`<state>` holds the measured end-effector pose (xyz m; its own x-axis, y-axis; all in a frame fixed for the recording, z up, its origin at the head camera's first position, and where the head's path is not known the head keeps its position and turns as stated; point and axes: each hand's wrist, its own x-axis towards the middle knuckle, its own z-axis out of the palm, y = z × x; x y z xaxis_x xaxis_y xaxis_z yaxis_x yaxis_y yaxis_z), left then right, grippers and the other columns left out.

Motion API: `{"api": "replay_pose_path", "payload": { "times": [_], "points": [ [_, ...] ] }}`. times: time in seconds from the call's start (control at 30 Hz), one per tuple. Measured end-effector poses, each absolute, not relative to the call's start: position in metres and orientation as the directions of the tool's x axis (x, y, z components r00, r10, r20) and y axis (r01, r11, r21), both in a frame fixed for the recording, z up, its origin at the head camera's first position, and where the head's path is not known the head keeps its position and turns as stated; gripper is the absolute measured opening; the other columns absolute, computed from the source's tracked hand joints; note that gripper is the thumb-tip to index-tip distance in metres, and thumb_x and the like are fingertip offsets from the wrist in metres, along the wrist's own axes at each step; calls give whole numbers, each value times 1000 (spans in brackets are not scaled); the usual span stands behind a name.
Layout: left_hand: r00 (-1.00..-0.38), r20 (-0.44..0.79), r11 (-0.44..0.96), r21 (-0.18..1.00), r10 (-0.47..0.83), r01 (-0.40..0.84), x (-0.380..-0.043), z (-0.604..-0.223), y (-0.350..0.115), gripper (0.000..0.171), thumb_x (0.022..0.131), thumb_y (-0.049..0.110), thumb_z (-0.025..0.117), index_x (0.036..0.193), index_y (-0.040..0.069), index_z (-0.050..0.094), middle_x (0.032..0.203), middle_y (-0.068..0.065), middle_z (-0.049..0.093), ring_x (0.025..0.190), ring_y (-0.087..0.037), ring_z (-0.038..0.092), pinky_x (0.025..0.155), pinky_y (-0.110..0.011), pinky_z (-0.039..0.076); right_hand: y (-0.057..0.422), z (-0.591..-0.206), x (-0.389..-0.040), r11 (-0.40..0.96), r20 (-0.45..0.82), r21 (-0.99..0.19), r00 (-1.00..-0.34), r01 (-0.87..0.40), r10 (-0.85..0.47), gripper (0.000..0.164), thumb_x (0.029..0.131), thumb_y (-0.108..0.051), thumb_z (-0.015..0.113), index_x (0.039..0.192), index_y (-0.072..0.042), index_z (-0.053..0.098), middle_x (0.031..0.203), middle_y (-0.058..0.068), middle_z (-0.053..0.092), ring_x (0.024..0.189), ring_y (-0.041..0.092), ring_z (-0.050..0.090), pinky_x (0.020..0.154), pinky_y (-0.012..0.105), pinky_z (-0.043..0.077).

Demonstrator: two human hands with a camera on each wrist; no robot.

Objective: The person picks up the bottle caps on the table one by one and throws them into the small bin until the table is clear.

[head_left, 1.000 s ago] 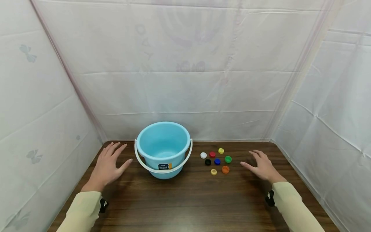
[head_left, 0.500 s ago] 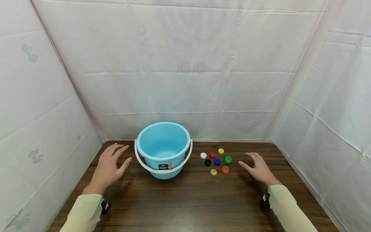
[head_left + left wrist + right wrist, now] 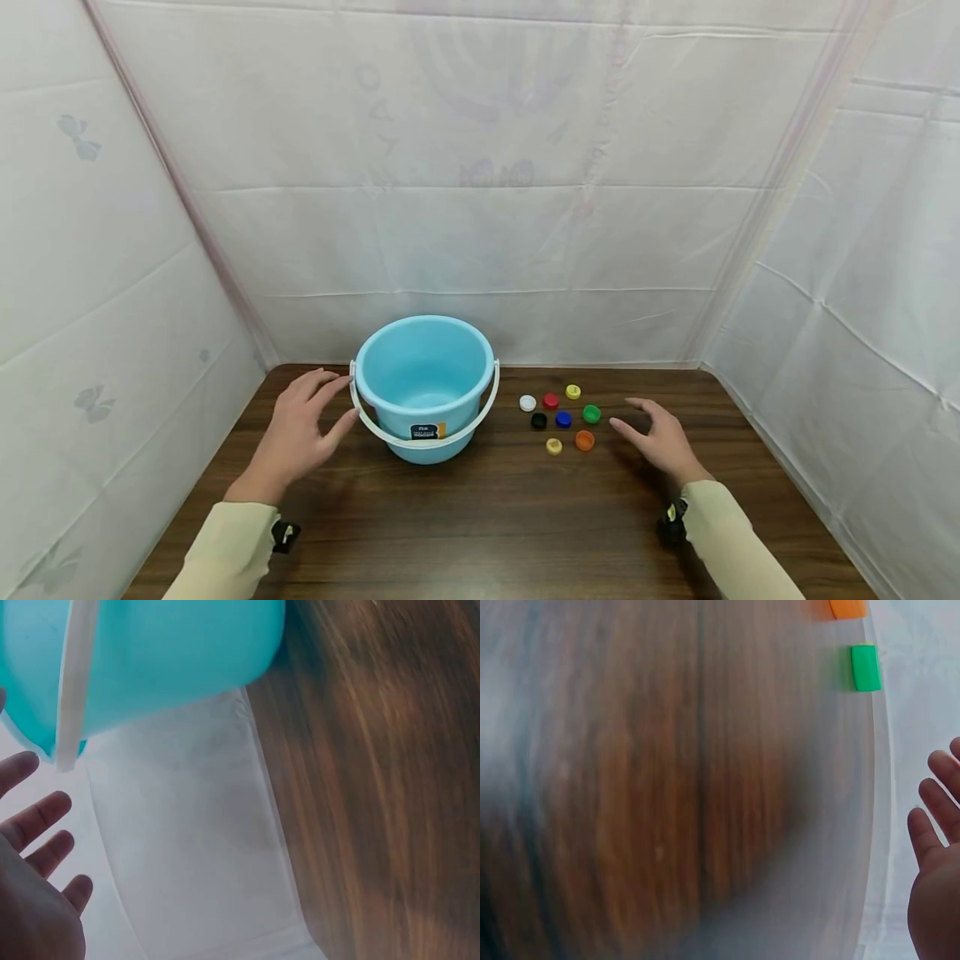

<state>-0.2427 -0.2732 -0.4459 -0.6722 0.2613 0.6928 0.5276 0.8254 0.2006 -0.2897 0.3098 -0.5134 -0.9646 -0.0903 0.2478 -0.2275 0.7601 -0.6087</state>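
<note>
A light blue bucket with a white handle lowered across its front stands left of centre on the table. Beside it on the left, my left hand has its fingertips right at the handle's left end and rim. Its spread fingers also show in the left wrist view, close to the bucket. To the right of the small bottle caps is my right hand, fingers loosely extended, holding nothing. Nearest to it are a green cap and an orange cap.
Between bucket and right hand lie further caps: white, red, yellow, black, blue and pale yellow. White sheeting walls the brown wooden table at the back and both sides.
My left hand has moved right to the bucket's side. My right hand has shifted left, closer to the caps. Bucket and caps keep their places.
</note>
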Motion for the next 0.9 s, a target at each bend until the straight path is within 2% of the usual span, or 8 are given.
{"api": "replay_pose_path", "payload": {
  "times": [0.27,0.9],
  "points": [
    [-702,667,821,239,249,519,-239,-439,-265,56,85,21,82,134,4,62,129,-18,60,126,-41,50,102,-65,41,301,-519,-293,739,271,-640,-962,-212,-42,66,94,-52,71,138,-4,61,138,24,62,127,44,59,102,62,49],
    [-628,719,779,197,297,595,-232,-423,-244,55,81,18,84,131,4,64,128,-18,59,123,-38,52,99,-58,47,281,-521,-300,665,260,-720,-965,-198,-6,63,89,-46,79,133,-3,65,133,22,66,122,40,65,101,56,52]
  ]
}}
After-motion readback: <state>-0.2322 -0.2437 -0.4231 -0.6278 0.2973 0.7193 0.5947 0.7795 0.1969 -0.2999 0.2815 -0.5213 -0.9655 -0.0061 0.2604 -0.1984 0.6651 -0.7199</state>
